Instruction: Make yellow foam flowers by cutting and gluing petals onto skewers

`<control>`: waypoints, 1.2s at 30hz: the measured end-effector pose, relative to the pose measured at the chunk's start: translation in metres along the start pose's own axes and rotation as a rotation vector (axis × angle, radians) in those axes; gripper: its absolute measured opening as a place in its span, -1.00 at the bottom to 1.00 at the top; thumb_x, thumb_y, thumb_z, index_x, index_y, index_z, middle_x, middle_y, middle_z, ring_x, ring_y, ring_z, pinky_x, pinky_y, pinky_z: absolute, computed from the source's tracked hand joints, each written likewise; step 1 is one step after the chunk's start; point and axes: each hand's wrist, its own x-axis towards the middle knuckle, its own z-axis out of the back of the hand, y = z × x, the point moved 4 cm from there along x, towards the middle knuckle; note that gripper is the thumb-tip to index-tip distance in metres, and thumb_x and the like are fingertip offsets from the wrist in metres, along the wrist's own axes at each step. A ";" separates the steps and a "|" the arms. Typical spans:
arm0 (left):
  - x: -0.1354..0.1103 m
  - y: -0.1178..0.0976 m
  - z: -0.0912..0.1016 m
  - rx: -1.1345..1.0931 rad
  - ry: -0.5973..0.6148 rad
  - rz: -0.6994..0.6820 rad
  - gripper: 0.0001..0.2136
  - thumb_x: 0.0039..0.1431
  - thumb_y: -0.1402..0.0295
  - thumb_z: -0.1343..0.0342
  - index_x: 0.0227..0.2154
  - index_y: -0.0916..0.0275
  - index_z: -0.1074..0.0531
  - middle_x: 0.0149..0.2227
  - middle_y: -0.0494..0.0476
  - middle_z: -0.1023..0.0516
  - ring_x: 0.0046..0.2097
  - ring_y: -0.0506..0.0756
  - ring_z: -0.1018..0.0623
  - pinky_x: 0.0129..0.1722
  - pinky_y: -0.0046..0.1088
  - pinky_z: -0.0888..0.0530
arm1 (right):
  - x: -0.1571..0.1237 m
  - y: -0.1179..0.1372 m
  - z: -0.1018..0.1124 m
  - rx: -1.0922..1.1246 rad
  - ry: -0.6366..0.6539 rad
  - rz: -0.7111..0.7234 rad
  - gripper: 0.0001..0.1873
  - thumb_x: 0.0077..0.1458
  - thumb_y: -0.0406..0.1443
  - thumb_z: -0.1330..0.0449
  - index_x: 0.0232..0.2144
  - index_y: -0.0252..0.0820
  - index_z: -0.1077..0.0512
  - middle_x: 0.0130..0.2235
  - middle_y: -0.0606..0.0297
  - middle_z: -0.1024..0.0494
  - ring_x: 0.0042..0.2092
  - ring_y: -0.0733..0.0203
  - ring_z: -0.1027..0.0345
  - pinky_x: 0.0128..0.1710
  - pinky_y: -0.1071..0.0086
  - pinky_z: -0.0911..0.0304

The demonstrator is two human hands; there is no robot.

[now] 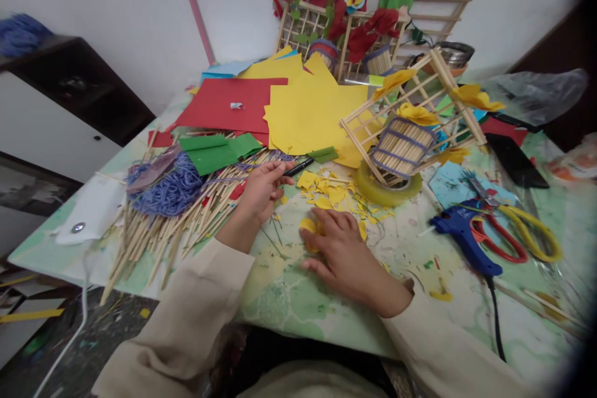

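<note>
My left hand point(262, 191) is over the middle of the table, its fingers closed around the near end of a black pen point(301, 166). The pen points away to the right. My right hand point(342, 249) lies palm down with fingers stretched out, over small yellow paper pieces point(308, 227) that peek out beside the fingertips. Its palm hides whatever is beneath. Just beyond this hand is a scatter of yellow paper scraps point(329, 189). A strip of green crepe paper point(323, 154) lies past the pen tip.
On the left are thin wooden sticks point(158, 242), purple yarn point(170, 183) and green paper point(219, 152). Yellow sheets point(317, 112) and a red sheet point(219, 102) lie behind. A stick frame point(359, 127) leans by a tape roll point(389, 193); a blue glue gun point(466, 236) and scissors point(532, 233) are right.
</note>
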 end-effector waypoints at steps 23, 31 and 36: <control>0.001 0.002 0.001 0.001 -0.005 -0.012 -0.93 0.01 0.45 -0.14 -0.44 0.34 -0.37 -0.14 0.23 -0.52 -0.54 -0.16 -0.44 -0.76 -0.73 0.00 | -0.003 -0.045 0.006 -0.191 -0.138 -0.355 -0.47 0.19 -0.01 0.08 0.10 -0.10 -0.30 0.24 0.08 -0.15 0.16 -0.14 -0.02 0.07 0.02 0.06; 0.000 -0.001 0.001 0.006 -0.022 -0.006 -0.92 -0.01 0.45 -0.15 -0.42 0.35 -0.39 -0.10 0.23 -0.49 -0.54 -0.16 -0.43 -0.77 -0.72 0.01 | -0.003 -0.023 0.005 -0.054 -0.024 -0.116 -0.59 0.13 -0.01 -0.04 -0.04 0.02 -0.41 0.23 0.19 -0.19 0.17 -0.09 -0.01 0.10 0.01 0.09; 0.000 0.001 0.000 0.014 0.004 -0.005 -0.93 0.03 0.44 -0.12 -0.43 0.35 -0.37 -0.07 0.26 -0.48 -0.53 -0.16 -0.44 -0.76 -0.73 -0.01 | -0.001 -0.032 0.007 -0.030 -0.080 -0.138 -0.53 0.14 0.01 0.00 0.00 -0.04 -0.39 0.21 0.17 -0.23 0.16 -0.07 -0.02 0.09 0.02 0.06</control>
